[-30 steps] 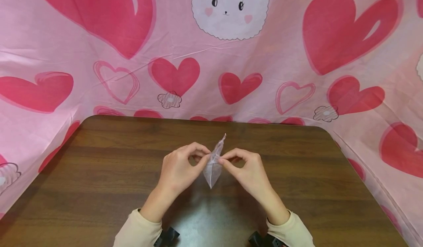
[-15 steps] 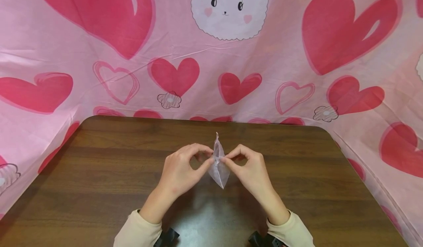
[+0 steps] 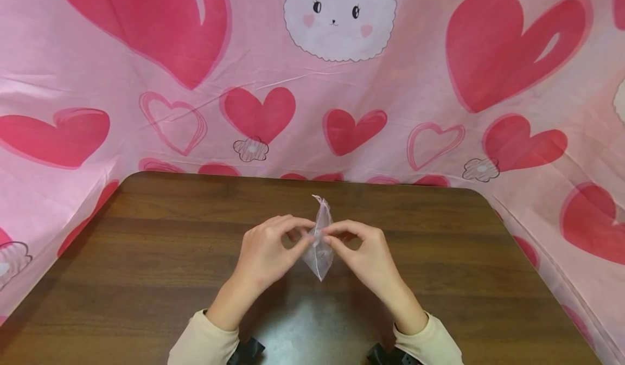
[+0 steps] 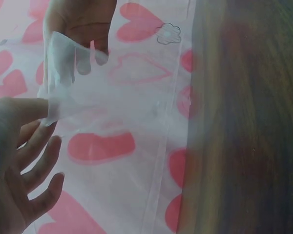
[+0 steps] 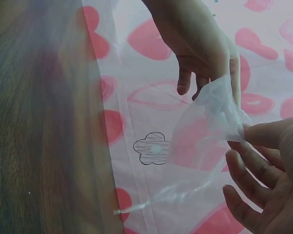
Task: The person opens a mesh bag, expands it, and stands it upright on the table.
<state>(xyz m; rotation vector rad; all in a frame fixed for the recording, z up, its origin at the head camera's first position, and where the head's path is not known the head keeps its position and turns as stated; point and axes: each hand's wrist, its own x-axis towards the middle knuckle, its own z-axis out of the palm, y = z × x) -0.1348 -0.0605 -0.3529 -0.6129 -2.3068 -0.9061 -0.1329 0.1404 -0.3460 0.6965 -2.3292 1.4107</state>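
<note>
Between my two hands is a small, thin, see-through plastic bag (image 3: pixel 319 262), held up above the table. Its upper end narrows to a twisted tip, and its lower end hangs in a point. My left hand (image 3: pixel 266 248) pinches the bag's left side between thumb and fingertips. On the other side, my right hand (image 3: pixel 363 248) pinches it the same way. In the left wrist view the film (image 4: pixel 66 97) looks cloudy, and the other fingers of the left hand (image 4: pixel 29 165) are spread loosely. The right wrist view shows a thin tail of the bag (image 5: pixel 171 195) trailing down left.
A dark brown wooden table (image 3: pixel 161 256) lies under both hands. Behind and beside it hangs a pink cloth (image 3: pixel 303 72) with red hearts and a white fluffy face. Black wrist straps (image 3: pixel 246 350) show at the cream sleeves.
The bag's lower point swings right, then partly back left, while its twisted top shifts left. Both hands keep their pinch and move only slightly, the right fingers a little leftward.
</note>
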